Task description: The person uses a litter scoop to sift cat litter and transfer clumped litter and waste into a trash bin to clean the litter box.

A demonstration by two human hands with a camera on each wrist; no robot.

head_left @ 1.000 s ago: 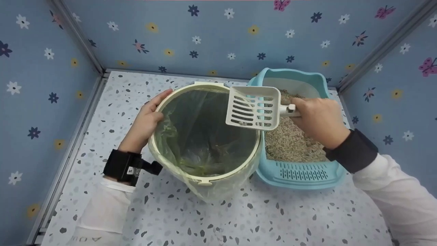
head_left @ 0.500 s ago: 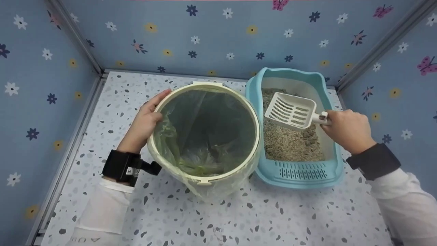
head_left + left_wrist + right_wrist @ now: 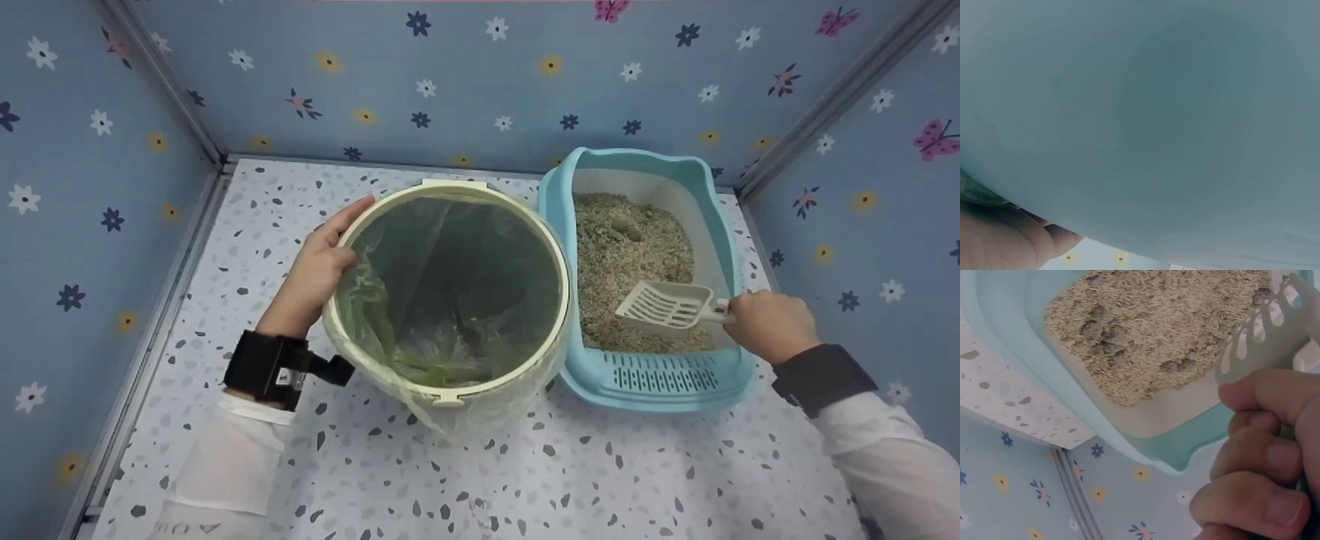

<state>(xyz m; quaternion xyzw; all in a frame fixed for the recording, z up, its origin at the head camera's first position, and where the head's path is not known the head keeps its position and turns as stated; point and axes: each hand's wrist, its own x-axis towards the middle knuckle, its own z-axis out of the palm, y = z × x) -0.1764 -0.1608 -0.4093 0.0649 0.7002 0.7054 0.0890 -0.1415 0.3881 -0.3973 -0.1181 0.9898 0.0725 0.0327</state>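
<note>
Near the far edge of the speckled tabletop (image 3: 525, 480): a round cream plastic bin (image 3: 450, 394) lined with a translucent green bag (image 3: 367, 300), touching a light-blue plastic litter tray (image 3: 660, 390) filled with beige granular litter (image 3: 626, 251) with a few clumps. Left hand (image 3: 319, 270) curled over the bin's rim. Right hand (image 3: 769, 324) gripping the handle of a white slotted plastic scoop (image 3: 664, 306), held low over the litter at the tray's near end.
</note>
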